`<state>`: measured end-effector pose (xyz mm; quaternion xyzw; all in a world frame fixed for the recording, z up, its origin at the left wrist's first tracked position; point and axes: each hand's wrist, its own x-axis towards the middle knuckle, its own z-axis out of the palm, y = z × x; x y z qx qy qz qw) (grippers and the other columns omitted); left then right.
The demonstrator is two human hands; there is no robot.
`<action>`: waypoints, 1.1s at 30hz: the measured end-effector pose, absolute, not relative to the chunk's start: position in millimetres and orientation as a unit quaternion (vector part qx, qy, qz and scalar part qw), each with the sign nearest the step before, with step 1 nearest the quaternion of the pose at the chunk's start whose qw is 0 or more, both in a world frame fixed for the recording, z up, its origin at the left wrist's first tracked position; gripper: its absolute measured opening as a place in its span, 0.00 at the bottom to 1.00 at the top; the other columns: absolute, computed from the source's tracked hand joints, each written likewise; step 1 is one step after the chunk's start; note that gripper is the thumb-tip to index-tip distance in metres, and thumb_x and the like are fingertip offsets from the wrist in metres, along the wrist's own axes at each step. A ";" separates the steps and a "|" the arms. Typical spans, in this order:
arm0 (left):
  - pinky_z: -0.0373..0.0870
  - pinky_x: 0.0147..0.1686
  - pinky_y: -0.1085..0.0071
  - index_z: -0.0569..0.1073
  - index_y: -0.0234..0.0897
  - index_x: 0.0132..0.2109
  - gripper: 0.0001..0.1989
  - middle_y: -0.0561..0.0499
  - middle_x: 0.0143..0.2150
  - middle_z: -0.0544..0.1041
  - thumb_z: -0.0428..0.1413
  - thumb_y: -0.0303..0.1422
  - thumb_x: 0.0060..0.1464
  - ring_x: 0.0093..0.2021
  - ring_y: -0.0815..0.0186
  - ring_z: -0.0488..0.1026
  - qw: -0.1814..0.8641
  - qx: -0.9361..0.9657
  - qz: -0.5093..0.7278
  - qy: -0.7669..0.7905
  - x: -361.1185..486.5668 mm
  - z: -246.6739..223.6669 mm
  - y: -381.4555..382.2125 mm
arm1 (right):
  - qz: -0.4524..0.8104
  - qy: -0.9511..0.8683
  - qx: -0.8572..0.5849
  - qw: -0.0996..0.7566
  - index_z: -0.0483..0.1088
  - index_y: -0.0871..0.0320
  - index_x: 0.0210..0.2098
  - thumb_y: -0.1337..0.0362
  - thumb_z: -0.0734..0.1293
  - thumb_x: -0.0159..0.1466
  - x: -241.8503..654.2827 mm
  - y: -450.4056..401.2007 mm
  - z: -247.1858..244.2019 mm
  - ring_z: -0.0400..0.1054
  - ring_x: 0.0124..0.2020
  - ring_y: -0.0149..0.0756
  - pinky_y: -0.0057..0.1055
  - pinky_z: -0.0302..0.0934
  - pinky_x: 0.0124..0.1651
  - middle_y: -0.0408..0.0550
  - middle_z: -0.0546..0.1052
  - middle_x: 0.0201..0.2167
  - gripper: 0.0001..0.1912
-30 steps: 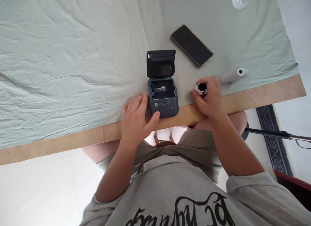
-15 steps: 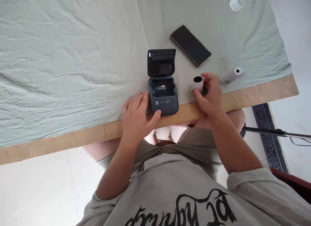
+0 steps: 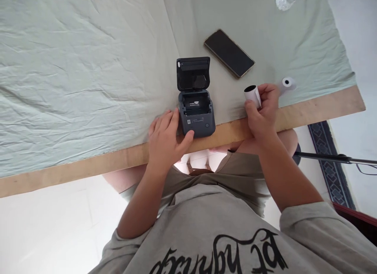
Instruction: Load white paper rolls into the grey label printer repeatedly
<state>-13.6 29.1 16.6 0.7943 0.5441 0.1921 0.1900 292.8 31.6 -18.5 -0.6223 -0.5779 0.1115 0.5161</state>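
A small dark printer (image 3: 198, 125) stands at the table's front edge with its lid (image 3: 193, 74) raised and an unfilled compartment showing. My left hand (image 3: 167, 138) rests against its left side, fingers spread, thumb at the front corner. To the right, my right hand (image 3: 263, 109) grips a white paper roll (image 3: 252, 95) with a dark core, tilted slightly between thumb and fingers. Just behind that hand lies another white roll (image 3: 288, 84) with a small dark core, partly hidden by the fingers.
A black phone (image 3: 229, 53) lies behind the printer, to the right. A clear plastic object (image 3: 287, 0) is at the back right. Pale green cloth (image 3: 88, 77) covers the table up to its wooden front edge (image 3: 118, 161).
My right hand has moved right with the dark-cored roll, which now leans and sits nearer the other roll. My left hand remains at the printer. The view has shifted slightly.
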 end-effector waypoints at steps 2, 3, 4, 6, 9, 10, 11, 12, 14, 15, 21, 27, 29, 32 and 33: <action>0.60 0.71 0.46 0.68 0.26 0.71 0.38 0.34 0.68 0.74 0.48 0.51 0.66 0.72 0.41 0.66 0.192 0.795 0.192 0.543 -13.9 16.6 29.0 | 0.111 -0.583 -0.626 0.506 0.68 0.45 0.49 0.49 0.71 0.65 293.2 32.5 -20.7 0.72 0.41 0.44 0.48 0.69 0.45 0.47 0.74 0.42 0.17; 0.60 0.71 0.45 0.68 0.26 0.71 0.38 0.34 0.69 0.73 0.48 0.51 0.66 0.72 0.41 0.66 0.193 0.795 0.192 0.541 -14.2 16.6 29.0 | 0.115 -0.587 -0.628 0.498 0.68 0.45 0.49 0.49 0.71 0.65 293.0 32.6 -21.3 0.72 0.41 0.44 0.49 0.69 0.45 0.47 0.75 0.42 0.16; 0.60 0.71 0.45 0.68 0.26 0.71 0.38 0.33 0.69 0.73 0.48 0.51 0.66 0.72 0.41 0.66 0.195 0.796 0.191 0.540 -14.4 16.7 29.1 | 0.117 -0.592 -0.631 0.487 0.70 0.45 0.49 0.49 0.71 0.65 292.5 32.6 -21.4 0.73 0.42 0.45 0.49 0.69 0.45 0.48 0.75 0.42 0.16; 0.60 0.71 0.45 0.68 0.26 0.71 0.38 0.33 0.69 0.73 0.48 0.51 0.66 0.72 0.41 0.66 0.196 0.797 0.190 0.539 -14.9 16.5 29.1 | 0.112 -0.599 -0.642 0.465 0.71 0.44 0.48 0.51 0.71 0.65 290.6 32.2 -19.9 0.73 0.42 0.46 0.49 0.70 0.45 0.48 0.77 0.42 0.14; 0.60 0.71 0.45 0.68 0.26 0.71 0.38 0.33 0.69 0.73 0.48 0.51 0.66 0.72 0.41 0.66 0.195 0.796 0.195 0.539 -15.1 15.7 29.0 | 0.105 -0.616 -0.646 0.438 0.73 0.45 0.47 0.60 0.70 0.65 286.2 31.7 -14.3 0.75 0.43 0.46 0.49 0.70 0.46 0.48 0.79 0.44 0.11; 0.60 0.71 0.45 0.69 0.26 0.71 0.37 0.33 0.69 0.73 0.48 0.51 0.67 0.72 0.41 0.67 0.193 0.796 0.197 0.539 -15.1 15.3 28.9 | 0.104 -0.626 -0.641 0.432 0.73 0.46 0.46 0.63 0.69 0.64 284.3 31.7 -12.1 0.75 0.44 0.46 0.49 0.70 0.47 0.48 0.80 0.44 0.11; 0.61 0.71 0.45 0.69 0.26 0.70 0.37 0.33 0.68 0.74 0.48 0.51 0.67 0.72 0.41 0.67 0.191 0.796 0.200 0.538 -15.0 15.0 28.8 | 0.102 -0.638 -0.632 0.428 0.73 0.47 0.44 0.66 0.68 0.63 282.4 31.7 -10.0 0.76 0.45 0.46 0.48 0.70 0.49 0.48 0.80 0.45 0.11; 0.61 0.71 0.45 0.69 0.26 0.70 0.37 0.33 0.68 0.74 0.48 0.51 0.67 0.71 0.41 0.67 0.188 0.797 0.202 0.538 -15.0 14.7 28.7 | 0.100 -0.649 -0.624 0.424 0.73 0.47 0.43 0.68 0.68 0.62 280.5 31.7 -8.1 0.76 0.46 0.45 0.48 0.70 0.50 0.48 0.81 0.44 0.11; 0.62 0.70 0.46 0.70 0.25 0.70 0.37 0.33 0.67 0.74 0.48 0.50 0.67 0.71 0.42 0.68 0.183 0.797 0.205 0.538 -14.9 14.3 28.6 | 0.096 -0.658 -0.620 0.417 0.73 0.49 0.41 0.70 0.67 0.60 276.8 31.5 -5.2 0.76 0.44 0.44 0.45 0.69 0.48 0.47 0.81 0.42 0.11; 0.62 0.70 0.46 0.70 0.25 0.69 0.37 0.33 0.67 0.75 0.48 0.50 0.67 0.71 0.42 0.68 0.181 0.797 0.206 0.538 -15.0 14.3 28.5 | 0.096 -0.655 -0.625 0.414 0.73 0.49 0.40 0.70 0.67 0.59 275.3 31.3 -4.2 0.75 0.42 0.42 0.44 0.68 0.46 0.46 0.81 0.41 0.11; 0.62 0.69 0.45 0.70 0.25 0.70 0.37 0.32 0.67 0.75 0.47 0.50 0.67 0.70 0.41 0.68 0.180 0.799 0.203 0.537 -15.4 14.9 28.8 | 0.125 -0.618 -0.663 0.404 0.73 0.51 0.39 0.58 0.70 0.63 275.2 30.7 -3.8 0.63 0.26 0.34 0.35 0.60 0.33 0.40 0.74 0.28 0.06; 0.61 0.70 0.46 0.69 0.26 0.70 0.37 0.33 0.67 0.74 0.48 0.50 0.67 0.71 0.42 0.67 0.185 0.796 0.195 0.542 -14.0 16.6 28.0 | 0.115 -0.626 -0.614 0.466 0.72 0.48 0.38 0.52 0.70 0.67 269.9 30.6 1.9 0.67 0.28 0.37 0.38 0.62 0.33 0.42 0.77 0.30 0.08; 0.60 0.71 0.46 0.69 0.27 0.70 0.36 0.34 0.68 0.74 0.48 0.49 0.67 0.72 0.42 0.67 0.188 0.796 0.189 0.544 -13.4 17.6 27.9 | 0.121 -0.655 -0.584 0.464 0.72 0.48 0.40 0.53 0.70 0.68 257.9 33.1 11.1 0.73 0.34 0.39 0.41 0.67 0.39 0.44 0.81 0.36 0.08; 0.59 0.71 0.46 0.68 0.29 0.71 0.35 0.35 0.68 0.73 0.49 0.49 0.66 0.72 0.43 0.66 0.192 0.794 0.183 0.547 -13.3 18.8 27.8 | 0.137 -0.701 -0.551 0.432 0.70 0.48 0.42 0.56 0.69 0.69 233.9 44.9 26.3 0.77 0.43 0.41 0.45 0.71 0.48 0.44 0.83 0.44 0.06; 0.59 0.71 0.47 0.68 0.29 0.71 0.35 0.35 0.69 0.73 0.49 0.49 0.67 0.72 0.43 0.66 0.194 0.793 0.183 0.548 -13.5 19.0 27.8 | 0.143 -0.716 -0.540 0.418 0.69 0.48 0.43 0.58 0.68 0.69 226.4 50.9 29.8 0.77 0.45 0.41 0.46 0.72 0.50 0.44 0.83 0.46 0.05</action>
